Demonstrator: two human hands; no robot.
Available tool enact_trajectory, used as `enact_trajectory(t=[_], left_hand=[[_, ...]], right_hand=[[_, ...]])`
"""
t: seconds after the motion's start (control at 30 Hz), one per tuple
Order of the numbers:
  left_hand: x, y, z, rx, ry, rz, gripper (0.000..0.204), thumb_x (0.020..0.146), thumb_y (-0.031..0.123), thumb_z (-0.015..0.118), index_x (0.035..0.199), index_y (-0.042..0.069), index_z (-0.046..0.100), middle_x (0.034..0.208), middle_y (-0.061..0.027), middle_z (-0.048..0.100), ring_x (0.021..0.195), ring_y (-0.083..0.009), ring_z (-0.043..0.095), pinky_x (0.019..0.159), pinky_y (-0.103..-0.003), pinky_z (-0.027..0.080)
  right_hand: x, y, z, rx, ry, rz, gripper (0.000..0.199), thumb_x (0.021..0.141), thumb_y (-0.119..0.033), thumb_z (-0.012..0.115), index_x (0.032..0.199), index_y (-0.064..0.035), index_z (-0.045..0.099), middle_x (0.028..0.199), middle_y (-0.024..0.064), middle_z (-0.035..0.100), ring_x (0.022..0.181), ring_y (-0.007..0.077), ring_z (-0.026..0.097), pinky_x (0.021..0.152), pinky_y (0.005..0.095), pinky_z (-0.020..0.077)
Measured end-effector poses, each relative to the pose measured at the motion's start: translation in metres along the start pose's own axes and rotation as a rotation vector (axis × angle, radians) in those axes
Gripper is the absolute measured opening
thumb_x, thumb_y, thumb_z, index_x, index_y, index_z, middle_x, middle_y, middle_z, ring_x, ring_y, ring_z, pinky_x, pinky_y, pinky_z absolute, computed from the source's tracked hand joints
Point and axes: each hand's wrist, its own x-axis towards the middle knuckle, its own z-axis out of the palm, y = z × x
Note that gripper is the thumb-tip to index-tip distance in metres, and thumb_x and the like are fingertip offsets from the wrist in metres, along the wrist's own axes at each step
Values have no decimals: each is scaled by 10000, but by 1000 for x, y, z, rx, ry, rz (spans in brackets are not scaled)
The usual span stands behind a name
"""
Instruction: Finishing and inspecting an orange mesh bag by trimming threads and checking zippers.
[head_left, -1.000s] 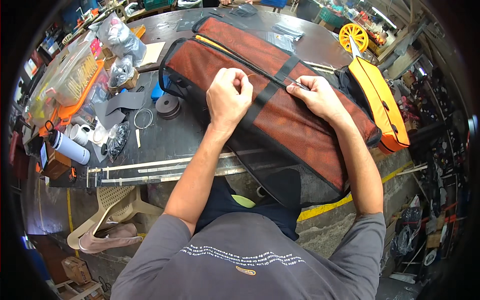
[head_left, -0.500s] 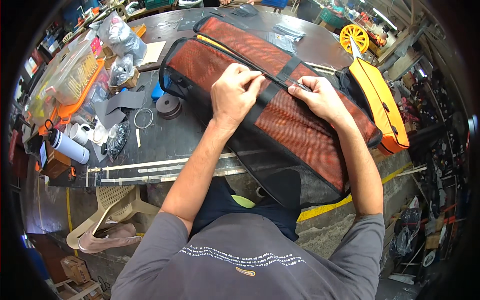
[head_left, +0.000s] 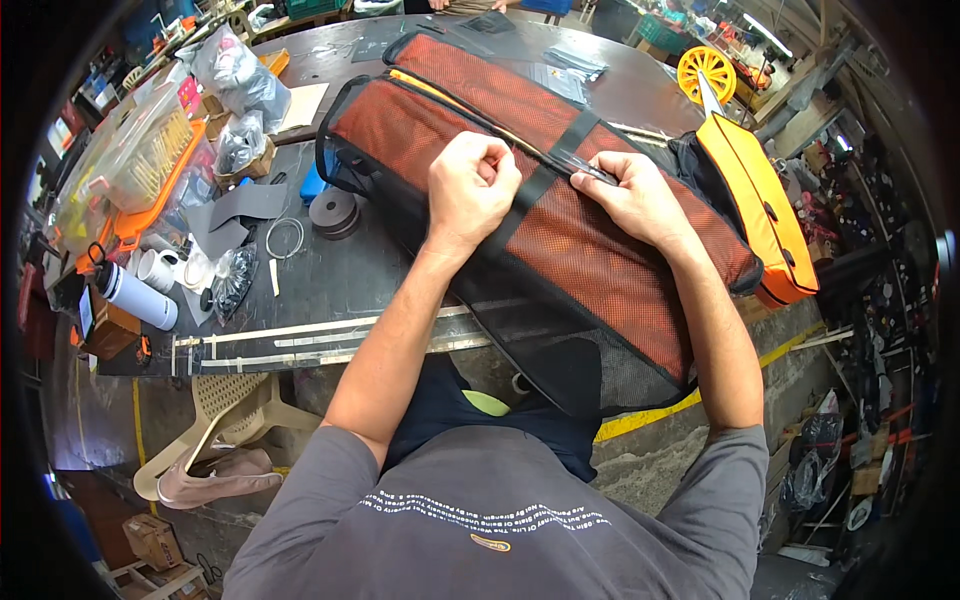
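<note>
A long black bag (head_left: 600,265) with orange-red mesh panels lies slanted over the table's front edge and hangs toward my lap. My left hand (head_left: 472,188) is over its upper middle, left of a black cross strap. Thumb and fingers are pinched together; anything between them is too small to make out. Across the strap, my right hand (head_left: 640,200) grips a slim dark tool that looks like thread snips (head_left: 592,171). Its tip points toward the bag's long centre seam, where a yellow-orange edge (head_left: 430,88) shows.
On the dark table (head_left: 350,275) at left are a dark tape roll (head_left: 335,214), grey fabric pieces (head_left: 238,207), a white bottle (head_left: 140,295) and a clear plastic box (head_left: 150,150). A yellow-orange bag (head_left: 760,210) and yellow wheel (head_left: 707,76) stand right. A beige chair (head_left: 225,415) is below.
My left hand has drawn back slightly from the centre seam, its fingers curling more. The tool in my right hand has tilted, and more of the yellow-orange edge shows along the seam.
</note>
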Motion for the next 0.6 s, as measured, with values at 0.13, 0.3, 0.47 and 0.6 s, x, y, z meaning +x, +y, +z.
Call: enact_trajectory(t=[0.13, 0.3, 0.47, 0.6], left_hand=[[-14, -18, -37, -245, 102, -163, 181, 1102, 138, 677, 997, 8, 748, 828, 10, 690, 657, -46, 590, 600, -236, 469], [-14, -70, -109, 140, 343, -154, 387, 1108, 167, 681, 773, -24, 651, 813, -75, 662, 752, -189, 625, 691, -365, 501], [6, -45, -122, 330, 175, 190, 453, 987, 81, 752, 1437, 44, 713, 1463, -141, 708, 1350, -312, 676, 1152, -418, 527], [39, -36, -119, 429, 150, 280, 424, 1025, 184, 733, 1422, 39, 713, 1420, -173, 726, 1325, -357, 675, 1172, -445, 493]], right_hand=[[0, 2, -2, -11, 7, -75, 322, 1028, -310, 773, 941, -1, 753, 683, 38, 563, 663, 126, 523, 654, 366, 463], [-4, 0, -3, -23, 6, -104, 307, 1046, -282, 771, 949, 6, 725, 682, 42, 523, 662, 120, 498, 637, 367, 441], [-11, 2, -3, -35, 44, -149, 249, 1043, -217, 786, 954, 1, 706, 703, 50, 554, 679, 114, 506, 645, 348, 454], [-29, -15, -5, -97, 59, -317, 93, 1006, -97, 756, 1022, -6, 748, 766, 91, 629, 702, 157, 575, 674, 348, 491]])
